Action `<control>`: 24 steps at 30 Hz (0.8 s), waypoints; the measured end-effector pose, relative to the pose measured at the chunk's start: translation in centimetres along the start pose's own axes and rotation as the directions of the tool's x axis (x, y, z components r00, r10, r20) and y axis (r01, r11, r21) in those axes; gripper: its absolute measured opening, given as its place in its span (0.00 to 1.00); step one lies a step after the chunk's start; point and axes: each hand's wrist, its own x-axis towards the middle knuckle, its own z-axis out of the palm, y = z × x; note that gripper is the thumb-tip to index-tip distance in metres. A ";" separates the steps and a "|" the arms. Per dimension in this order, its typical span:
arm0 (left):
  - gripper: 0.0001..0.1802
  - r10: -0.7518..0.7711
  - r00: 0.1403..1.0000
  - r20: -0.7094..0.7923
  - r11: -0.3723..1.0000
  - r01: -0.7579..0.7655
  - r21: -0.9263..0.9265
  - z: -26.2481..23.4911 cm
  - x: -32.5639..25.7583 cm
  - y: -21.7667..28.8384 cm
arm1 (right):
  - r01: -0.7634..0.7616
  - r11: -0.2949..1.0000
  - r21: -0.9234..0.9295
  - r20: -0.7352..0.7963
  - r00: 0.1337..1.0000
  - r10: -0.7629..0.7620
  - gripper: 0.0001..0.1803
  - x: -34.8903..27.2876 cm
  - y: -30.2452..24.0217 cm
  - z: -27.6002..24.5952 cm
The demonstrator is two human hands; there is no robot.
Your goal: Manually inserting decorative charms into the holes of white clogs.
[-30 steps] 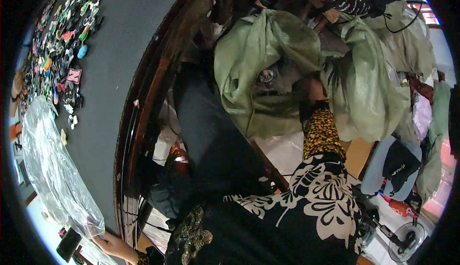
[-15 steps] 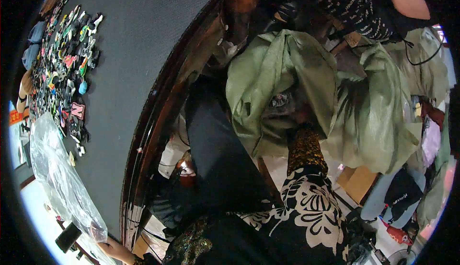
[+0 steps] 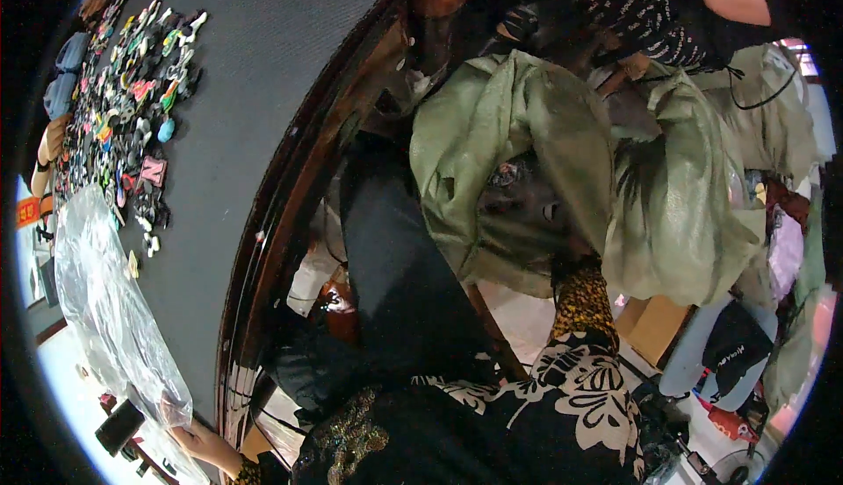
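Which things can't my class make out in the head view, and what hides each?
All in the head view:
Right hand: its grip is lost in shadow inside the green sack.
Contents of that sack: mostly hidden by folds and shadow.
Small pieces on the table: too small and crowded.
Other person: head cut off by the upper edge.

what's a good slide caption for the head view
Left grip holding clear plastic, right grip inside a green sack, small colourful pieces spread on the dark tabletop.

Green sack [image 3: 562, 125], grey table [image 3: 255, 72]
You are wearing a cream-flowered black top [image 3: 606, 402] with a yellow-speckled cuff [image 3: 587, 305]; the small-piece pile [image 3: 132, 99] is showing black, pink, green, blue.
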 end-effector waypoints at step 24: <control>0.17 0.044 0.987 -0.156 0.922 -0.100 -0.374 1.2 0.2 2.3 | 0.012 -0.509 0.860 0.084 0.982 0.166 0.04 4.1 -28.4 -44.2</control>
